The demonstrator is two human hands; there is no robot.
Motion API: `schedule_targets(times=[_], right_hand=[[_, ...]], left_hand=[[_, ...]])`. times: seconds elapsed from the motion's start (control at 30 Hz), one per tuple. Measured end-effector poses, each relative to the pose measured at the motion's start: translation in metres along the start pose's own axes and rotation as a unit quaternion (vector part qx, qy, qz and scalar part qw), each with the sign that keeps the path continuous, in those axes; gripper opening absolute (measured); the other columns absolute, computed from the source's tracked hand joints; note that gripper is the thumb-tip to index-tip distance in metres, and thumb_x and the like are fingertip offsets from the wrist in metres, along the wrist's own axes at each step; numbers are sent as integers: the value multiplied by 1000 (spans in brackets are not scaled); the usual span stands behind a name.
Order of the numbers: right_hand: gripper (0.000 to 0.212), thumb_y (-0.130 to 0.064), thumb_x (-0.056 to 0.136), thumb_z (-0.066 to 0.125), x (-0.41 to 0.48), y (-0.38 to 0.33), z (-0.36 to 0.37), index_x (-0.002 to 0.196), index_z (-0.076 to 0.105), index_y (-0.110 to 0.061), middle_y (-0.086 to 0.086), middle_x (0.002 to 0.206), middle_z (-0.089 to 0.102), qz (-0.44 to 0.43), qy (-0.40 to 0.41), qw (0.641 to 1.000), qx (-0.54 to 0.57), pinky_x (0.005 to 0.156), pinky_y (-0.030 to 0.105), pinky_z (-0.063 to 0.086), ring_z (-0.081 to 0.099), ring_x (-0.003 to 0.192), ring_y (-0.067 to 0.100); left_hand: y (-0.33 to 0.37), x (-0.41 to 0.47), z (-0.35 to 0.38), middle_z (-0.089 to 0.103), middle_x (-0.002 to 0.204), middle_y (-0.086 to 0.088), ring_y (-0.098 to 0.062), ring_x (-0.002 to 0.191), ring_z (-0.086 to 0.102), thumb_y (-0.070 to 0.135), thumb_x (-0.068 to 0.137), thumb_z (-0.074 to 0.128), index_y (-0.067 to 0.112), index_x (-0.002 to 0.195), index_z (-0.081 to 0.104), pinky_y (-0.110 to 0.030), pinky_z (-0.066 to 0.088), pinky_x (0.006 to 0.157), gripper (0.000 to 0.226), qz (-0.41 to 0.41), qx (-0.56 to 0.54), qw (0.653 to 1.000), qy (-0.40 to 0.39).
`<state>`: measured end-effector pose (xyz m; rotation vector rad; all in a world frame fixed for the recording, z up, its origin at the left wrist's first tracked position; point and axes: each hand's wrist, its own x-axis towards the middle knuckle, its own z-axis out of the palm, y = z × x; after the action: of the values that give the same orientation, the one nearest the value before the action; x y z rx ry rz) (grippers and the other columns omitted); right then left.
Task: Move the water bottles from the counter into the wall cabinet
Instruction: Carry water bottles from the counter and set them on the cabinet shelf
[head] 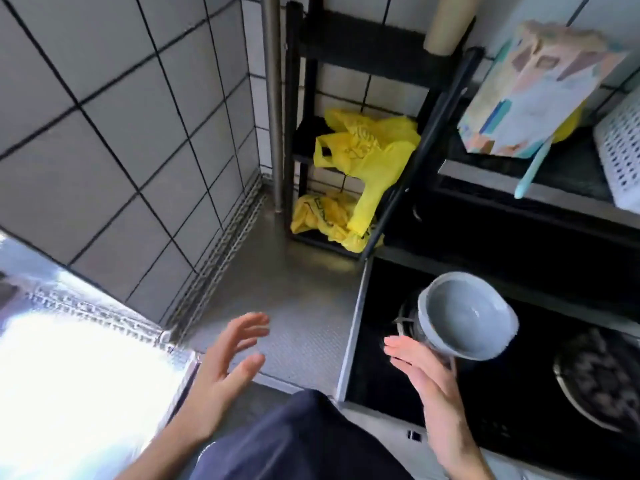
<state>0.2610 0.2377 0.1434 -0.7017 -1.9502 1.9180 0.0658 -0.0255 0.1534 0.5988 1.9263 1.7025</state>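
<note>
Bottle (464,320) with grey lid, over the hob's left edge: rigid, likely light, smooth. Grip the body below the lid. Right hand (426,372) flat against it, unclenched; left hand (221,368) spread, empty.

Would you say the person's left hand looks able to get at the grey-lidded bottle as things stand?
Probably yes. The left hand is open and holds nothing, and only bare steel counter lies between it and the grey-lidded bottle. The right hand is already against the bottle's near side, so the left would have to take another side.

A: what can't you read?
B: I see the grey bottle (465,318) smeared, its body behind my right hand (426,372). Bottom-left is blown out white.
A: the rack?
B: white basket (620,154) cropped at right edge, box (530,91) print illegible.
</note>
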Motion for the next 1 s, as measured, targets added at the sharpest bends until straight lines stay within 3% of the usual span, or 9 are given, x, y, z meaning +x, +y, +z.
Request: schedule_targets(times=[0.07, 0.17, 0.23, 0.3, 0.4, 0.53, 0.6, 0.83, 1.0], right_hand=[[34, -16, 97, 66, -15, 33, 0, 129, 76, -22, 1, 139, 73, 42, -14, 999, -13, 112, 28, 51, 64, 135, 24], [45, -25, 94, 56, -28, 61, 5, 138, 68, -23, -4, 145, 70, 111, -14, 994, -18, 123, 47, 43, 61, 140, 19], [50, -29, 94, 54, -29, 65, 15, 142, 64, -22, -5, 147, 68, 139, 6, 990, -15, 125, 54, 38, 59, 142, 16], [50, -31, 95, 52, -25, 63, 28, 142, 63, -22, -6, 147, 68, 140, 25, 990, -8, 124, 50, 39, 58, 142, 15], [49, -29, 97, 52, -22, 61, 39, 144, 62, -21, -7, 149, 66, 143, 23, 989, 1, 118, 40, 41, 57, 143, 14], [43, -26, 100, 57, -29, 65, 28, 143, 63, -25, -7, 149, 66, 148, 4, 989, 0, 119, 43, 41, 57, 143, 14], [41, -28, 101, 62, -24, 66, 20, 142, 64, -26, -9, 148, 67, 152, -21, 988, -5, 122, 48, 40, 58, 142, 12], [52, -51, 91, 61, 3, 54, 23, 141, 67, -37, -10, 150, 65, 151, -185, 971, -23, 117, 38, 38, 55, 144, 8], [36, -16, 101, 60, -4, 82, 31, 136, 69, -19, -3, 141, 72, 177, -300, 937, -9, 122, 44, 40, 60, 140, 14]], left_hand=[[-29, -21, -5, 69, 139, 0, -20, 133, 64, 50, 87, 67, 17, 142, 59, -43, 46, 117, 64, -49, 7, 999, -10], [-57, -43, -11, 66, 145, -7, -24, 137, 61, 35, 92, 65, 15, 146, 56, -27, 46, 114, 58, -96, 16, 995, 1], [-67, -51, -10, 66, 144, -7, -22, 136, 61, 45, 90, 64, 16, 145, 57, -32, 46, 114, 62, -115, 7, 993, 17], [-72, -56, -5, 68, 142, -3, -19, 136, 61, 54, 87, 61, 20, 144, 60, -38, 46, 114, 66, -113, -5, 993, 29], [-78, -64, 3, 67, 147, 0, -17, 138, 61, 51, 90, 59, 20, 145, 60, -29, 47, 113, 63, -116, -29, 991, 54], [-78, -77, 11, 65, 150, 0, -18, 139, 60, 49, 94, 57, 18, 146, 60, -28, 48, 112, 60, -117, -43, 987, 104], [-74, -82, 18, 66, 149, -1, -20, 139, 61, 49, 93, 57, 16, 144, 61, -36, 47, 112, 61, -112, -44, 982, 143], [-50, -125, 61, 69, 145, -1, -19, 138, 61, 52, 85, 60, 12, 141, 62, -29, 47, 115, 69, -127, -26, 954, 269], [-55, -196, 97, 72, 140, -6, -20, 135, 63, 52, 82, 61, 9, 138, 63, -36, 47, 116, 71, -175, -15, 903, 392]])
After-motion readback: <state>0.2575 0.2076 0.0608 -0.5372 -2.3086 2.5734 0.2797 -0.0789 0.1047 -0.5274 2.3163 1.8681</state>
